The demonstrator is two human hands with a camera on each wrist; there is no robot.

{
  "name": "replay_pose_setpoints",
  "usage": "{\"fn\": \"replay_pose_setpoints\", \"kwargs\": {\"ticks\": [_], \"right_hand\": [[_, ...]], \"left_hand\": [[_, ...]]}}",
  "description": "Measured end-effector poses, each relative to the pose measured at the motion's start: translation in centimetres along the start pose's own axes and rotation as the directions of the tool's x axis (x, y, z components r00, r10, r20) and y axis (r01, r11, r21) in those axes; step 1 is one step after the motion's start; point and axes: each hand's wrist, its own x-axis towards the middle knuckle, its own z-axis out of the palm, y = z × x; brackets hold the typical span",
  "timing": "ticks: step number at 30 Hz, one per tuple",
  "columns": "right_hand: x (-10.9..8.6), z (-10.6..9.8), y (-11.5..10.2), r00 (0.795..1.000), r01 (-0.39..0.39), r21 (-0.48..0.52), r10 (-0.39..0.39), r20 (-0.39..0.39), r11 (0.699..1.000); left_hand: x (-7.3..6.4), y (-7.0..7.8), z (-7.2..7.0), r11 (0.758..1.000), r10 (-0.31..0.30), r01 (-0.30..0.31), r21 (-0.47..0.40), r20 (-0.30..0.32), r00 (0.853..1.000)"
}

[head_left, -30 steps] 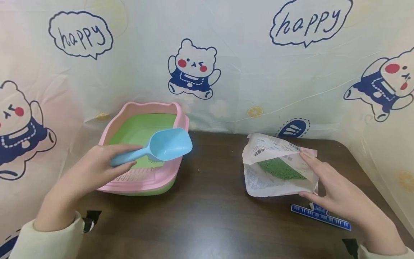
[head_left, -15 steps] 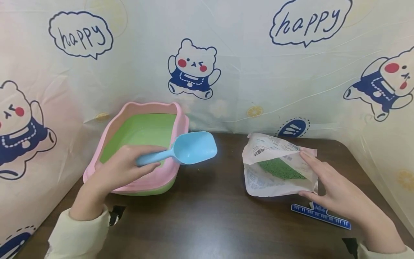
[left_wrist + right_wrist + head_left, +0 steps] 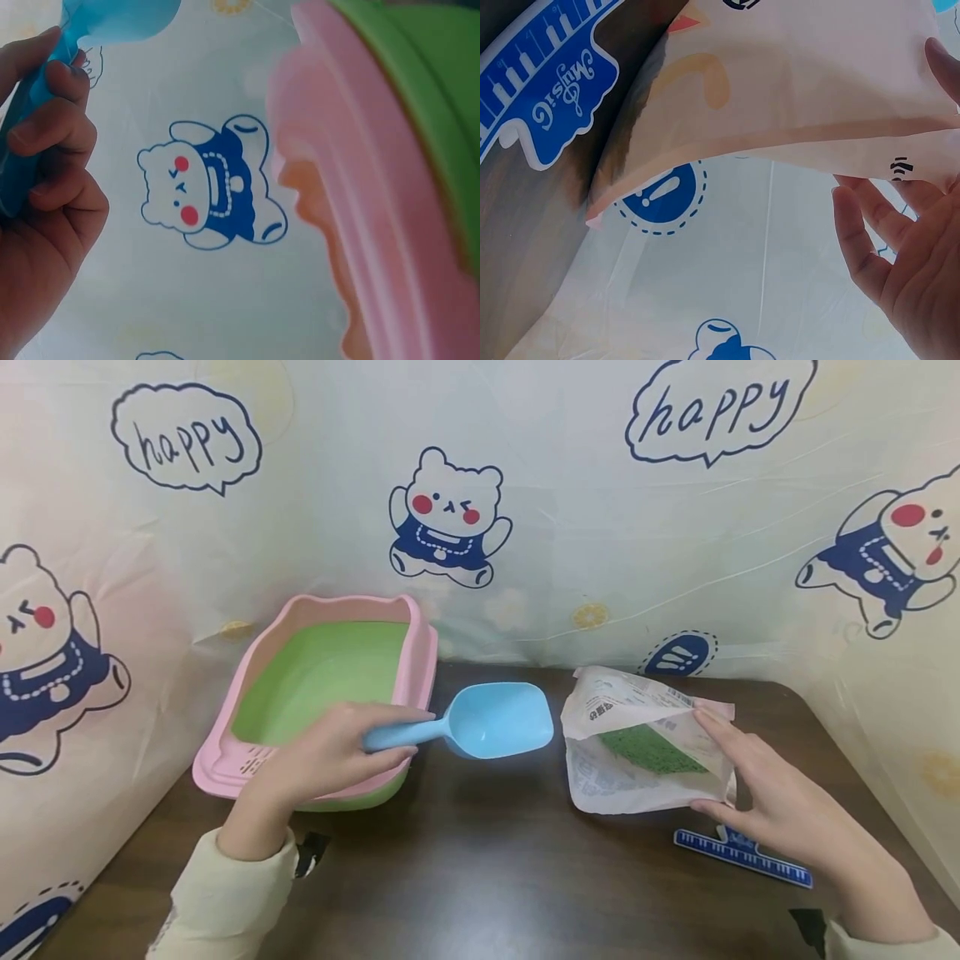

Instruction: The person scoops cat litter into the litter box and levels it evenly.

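Note:
My left hand [image 3: 333, 752] grips the handle of a light blue scoop [image 3: 498, 720], fingers curled round it in the left wrist view. The scoop's bowl faces up and looks bare, close to the left side of an opened white litter bag [image 3: 600, 785]. Green granules [image 3: 652, 748] show inside the bag's mouth. At the bag's right side, my right hand [image 3: 776, 797] holds it, thumb and fingers on either side of its edge. Behind the left hand stands a pink-rimmed green litter box [image 3: 422, 668], its near corner partly hidden by the hand and wrist.
A blue clip [image 3: 742, 856] with a piano-key pattern lies on the dark wooden table [image 3: 480, 877], just in front of the bag and near the right hand. A printed cloth [image 3: 555, 527] with bears hangs behind and at both sides.
My left hand has carried the scoop rightward and slightly nearer, from over the litter box to beside the bag. The right hand and the bag have stayed in place.

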Motion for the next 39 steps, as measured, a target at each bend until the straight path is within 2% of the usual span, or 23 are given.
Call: {"fn": "replay_pose_setpoints", "kwargs": {"ticks": [4,10,14,21,34,39], "right_hand": [[-0.1,0.1,0.1,1.0,-0.002,-0.003,0.002,0.003,1.0],[-0.1,0.2,0.1,1.0,-0.001,0.008,0.001,0.005,1.0],[-0.2,0.2,0.2,1.0,0.019,0.006,-0.019,-0.011,1.0],[-0.3,0.3,0.2,1.0,0.022,-0.007,-0.022,-0.005,1.0],[-0.2,0.1,0.2,1.0,0.011,-0.003,-0.011,0.004,1.0],[-0.2,0.2,0.1,1.0,-0.006,0.009,0.005,0.023,1.0]], "left_hand": [[0.3,0.2,0.7,0.998,0.036,-0.035,-0.042,0.027,0.999],[0.8,0.7,1.9,0.992,0.03,-0.019,-0.123,0.09,0.995],[1.3,1.0,2.5,0.985,0.051,-0.027,-0.17,0.135,0.99],[2.0,1.6,3.8,0.986,0.059,-0.029,-0.163,0.182,0.982],[3.6,2.2,6.6,0.972,0.114,-0.062,-0.227,0.222,0.968],[4.2,2.5,7.6,0.972,0.128,-0.075,-0.222,0.233,0.964]]}}
